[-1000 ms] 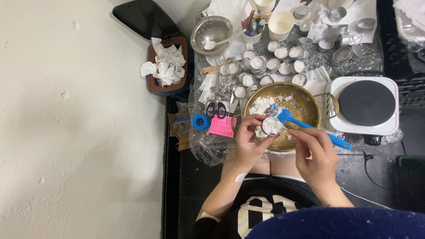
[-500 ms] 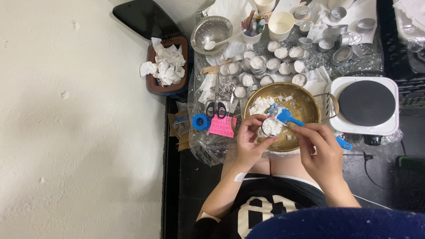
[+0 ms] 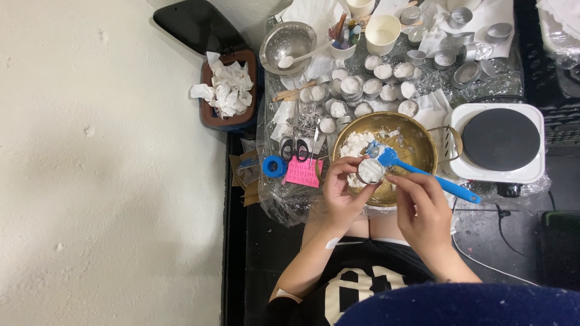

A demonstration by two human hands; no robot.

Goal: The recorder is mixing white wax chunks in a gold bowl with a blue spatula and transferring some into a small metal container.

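Observation:
My left hand holds a small round metal cup packed with white wax, over the near rim of a brass bowl. The bowl contains white wax chunks. My right hand reaches to the cup from the right, fingertips touching its rim. A blue spatula lies across the bowl, its head in the wax and its handle passing just behind my right fingers; whether the fingers hold it is unclear.
Several small wax-filled metal cups crowd the plastic-covered table behind the bowl. An electric hot plate stands to the right. A steel bowl with a spoon, a white cup, scissors, blue tape, a pink note and a tissue-filled bin sit left.
My right hand slid slightly left toward the cup, and the spatula's handle shows longer again. My left hand keeps the cup in place.

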